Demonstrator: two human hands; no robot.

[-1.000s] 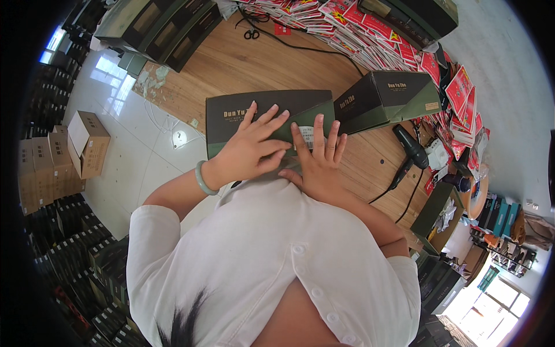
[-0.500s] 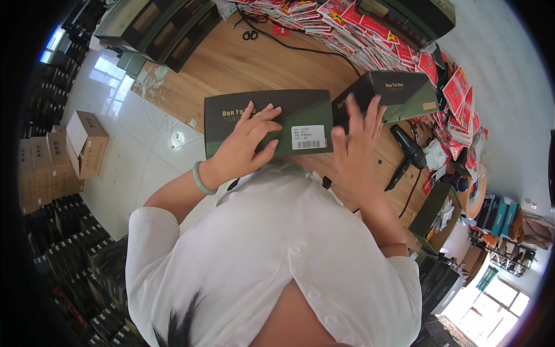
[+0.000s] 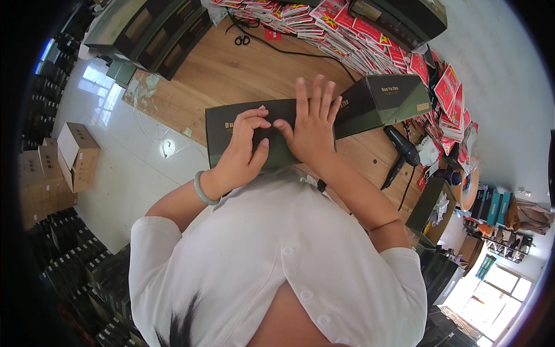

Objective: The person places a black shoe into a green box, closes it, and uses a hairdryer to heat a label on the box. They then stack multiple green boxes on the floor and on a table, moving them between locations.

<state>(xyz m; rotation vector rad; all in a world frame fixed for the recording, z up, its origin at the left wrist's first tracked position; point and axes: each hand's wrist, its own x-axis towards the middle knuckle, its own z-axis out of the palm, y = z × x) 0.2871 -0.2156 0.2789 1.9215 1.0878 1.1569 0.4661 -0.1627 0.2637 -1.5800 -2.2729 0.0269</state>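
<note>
A black and green shoebox (image 3: 217,124) lies at the wooden table's near edge, right against my front. My left hand (image 3: 239,153), with a pale green bangle at the wrist, rests on the left half of its top, the fingers loosely bent and apart. My right hand (image 3: 312,128) lies flat over the right half with its fingers stretched out, and it hides the white label there. The two thumbs come close to each other. A second shoebox of the same kind (image 3: 378,103) stands at an angle beside the first box's right end.
A black hair dryer (image 3: 402,153) lies on the table (image 3: 231,69) at right. Red printed cards (image 3: 370,43) are heaped along the far edge. Stacked shoeboxes (image 3: 150,32) stand far left, near scissors (image 3: 242,40) and a black cable. Cardboard cartons (image 3: 81,153) sit on the floor.
My right hand has moved left from beside the second shoebox onto the first box, covering its label. My left hand has shifted slightly, its fingers more bent.
</note>
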